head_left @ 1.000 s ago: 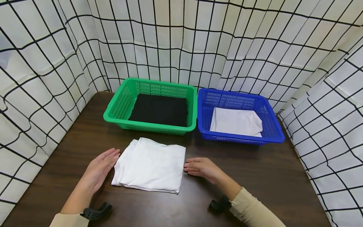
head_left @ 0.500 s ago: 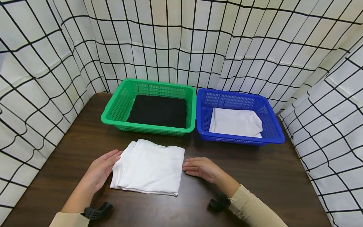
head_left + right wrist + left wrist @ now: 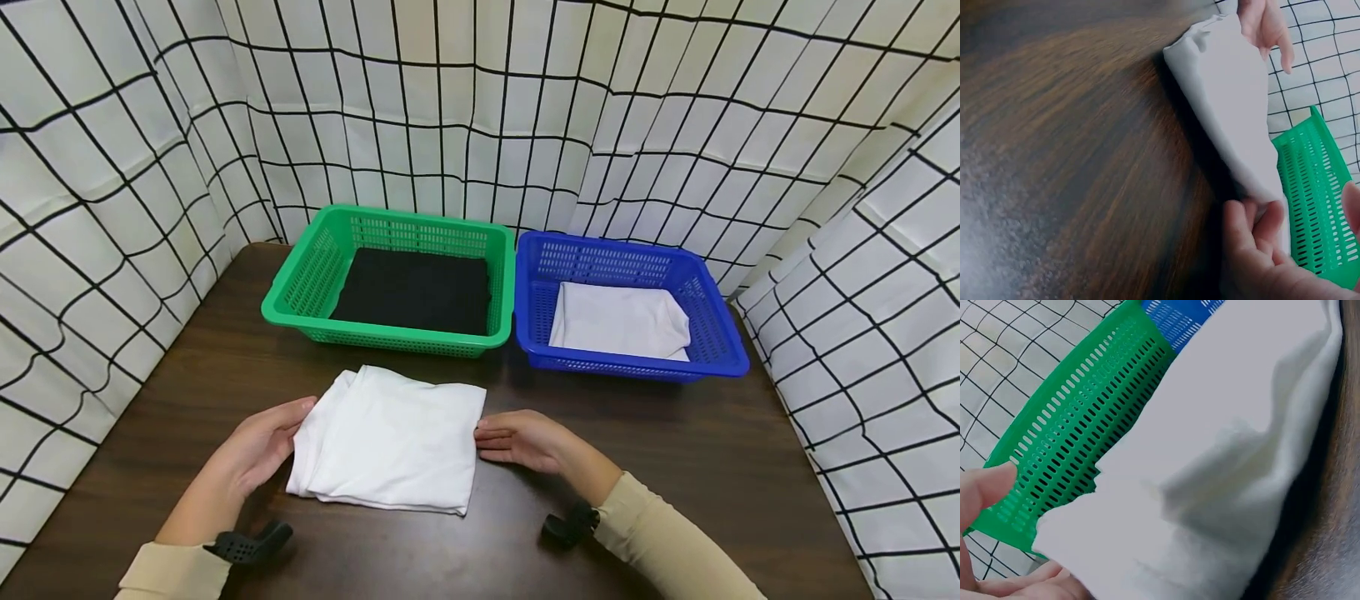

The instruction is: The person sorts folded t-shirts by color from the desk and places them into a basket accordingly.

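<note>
A folded white cloth [image 3: 393, 442] lies flat on the brown table between the two hands, loose layered folds along its left side. My left hand [image 3: 251, 450] is at its left edge. The left wrist view has the thumb [image 3: 991, 487] raised apart from the cloth and the other fingers low at its edge, partly hidden. At the opposite edge, the fingertips of my right hand [image 3: 525, 442] touch the cloth. Those fingers [image 3: 1241, 231] are bent slightly against the fold in the right wrist view, with the thumb [image 3: 1352, 206] held away from them.
Behind the cloth stands a green basket [image 3: 405, 340] with folded black cloth [image 3: 416, 292] inside. Beside it, a blue basket [image 3: 637, 367] holds another folded white cloth [image 3: 618, 321]. Grid-patterned curtains [image 3: 420, 100] enclose the table [image 3: 675, 450] at the back and sides.
My right hand has moved slightly left, onto the cloth's right edge. My left hand has turned a little, its fingers drawing in at the left edge. The cloth stays folded in place.
</note>
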Demonstrator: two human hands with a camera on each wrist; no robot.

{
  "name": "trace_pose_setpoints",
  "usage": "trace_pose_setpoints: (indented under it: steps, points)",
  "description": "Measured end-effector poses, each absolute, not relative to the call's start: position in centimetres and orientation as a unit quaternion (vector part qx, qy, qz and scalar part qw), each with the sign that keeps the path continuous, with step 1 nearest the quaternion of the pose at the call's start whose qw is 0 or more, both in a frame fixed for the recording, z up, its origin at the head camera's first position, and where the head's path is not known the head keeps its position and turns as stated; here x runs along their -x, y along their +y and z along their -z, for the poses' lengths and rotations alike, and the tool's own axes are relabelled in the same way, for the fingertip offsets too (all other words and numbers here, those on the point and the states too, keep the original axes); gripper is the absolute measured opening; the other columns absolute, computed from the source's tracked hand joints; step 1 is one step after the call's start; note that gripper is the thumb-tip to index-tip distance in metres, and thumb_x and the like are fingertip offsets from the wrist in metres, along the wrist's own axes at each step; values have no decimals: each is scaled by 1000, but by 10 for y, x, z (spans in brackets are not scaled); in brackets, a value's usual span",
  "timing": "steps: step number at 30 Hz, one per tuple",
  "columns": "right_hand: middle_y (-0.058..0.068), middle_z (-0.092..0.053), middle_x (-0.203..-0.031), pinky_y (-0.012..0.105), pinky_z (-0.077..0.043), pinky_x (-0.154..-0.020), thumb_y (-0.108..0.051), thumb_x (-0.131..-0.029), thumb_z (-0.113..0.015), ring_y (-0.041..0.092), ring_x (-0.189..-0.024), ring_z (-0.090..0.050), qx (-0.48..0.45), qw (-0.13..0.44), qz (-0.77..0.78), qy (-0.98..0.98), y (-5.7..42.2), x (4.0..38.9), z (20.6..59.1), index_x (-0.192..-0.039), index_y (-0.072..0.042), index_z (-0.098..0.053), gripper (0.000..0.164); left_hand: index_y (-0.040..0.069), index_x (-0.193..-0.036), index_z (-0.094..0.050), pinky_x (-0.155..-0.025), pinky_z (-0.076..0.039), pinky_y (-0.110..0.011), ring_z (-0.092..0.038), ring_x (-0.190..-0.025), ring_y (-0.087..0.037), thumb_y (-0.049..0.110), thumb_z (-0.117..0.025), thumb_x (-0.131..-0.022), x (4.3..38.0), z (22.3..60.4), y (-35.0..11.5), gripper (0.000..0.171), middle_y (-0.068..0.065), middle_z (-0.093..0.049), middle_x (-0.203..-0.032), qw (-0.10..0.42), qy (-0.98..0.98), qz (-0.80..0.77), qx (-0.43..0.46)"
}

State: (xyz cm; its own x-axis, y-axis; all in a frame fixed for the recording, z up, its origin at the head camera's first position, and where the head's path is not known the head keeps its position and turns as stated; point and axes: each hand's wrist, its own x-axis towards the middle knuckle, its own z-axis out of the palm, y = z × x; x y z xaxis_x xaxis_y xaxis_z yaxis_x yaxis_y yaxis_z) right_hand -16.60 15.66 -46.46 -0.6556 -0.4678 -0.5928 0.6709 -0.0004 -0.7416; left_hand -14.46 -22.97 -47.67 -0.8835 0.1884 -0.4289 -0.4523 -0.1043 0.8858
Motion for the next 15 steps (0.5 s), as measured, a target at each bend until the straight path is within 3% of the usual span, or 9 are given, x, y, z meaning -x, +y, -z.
trace_pose_setpoints:
  steps: [4,7,11,15]
  points:
    - [6,-64,-109,50,-36,-118,-9,-102,-49,17,-104,-61,-68,408,693,591,152,167,466,-135,11,-47,38,-14,-152,-14,-88,-51,-11,-57,-102,7,21,-51,-104,149,475,-230,70,15,-53,-113,230,631,-735,92]
    - [14,-60,-127,50,-36,-118,-9,-101,-53,20,-111,-60,-68,402,687,602,148,167,467,-144,10,-38,50,-16,-151,-13,-89,-51,-13,-56,-103,4,23,-51,-104,153,473,-227,72,8,-51,-121,246,646,-718,82]
    - [23,-49,-146,51,-36,-117,-10,-100,-55,28,-126,-55,-75,397,686,605,145,166,468,-151,6,-31,58,-15,-151,-14,-88,-51,-14,-54,-106,0,25,-54,-102,156,471,-221,75,-16,-44,-141,265,676,-683,82]
    - [20,-54,-142,53,-43,-111,-12,-99,-57,28,-124,-58,-67,399,684,607,141,165,469,-149,2,-37,55,-12,-152,-22,-104,-50,-30,-52,-127,-26,30,-55,-101,155,468,-215,74,-31,-28,-157,263,746,-605,92]
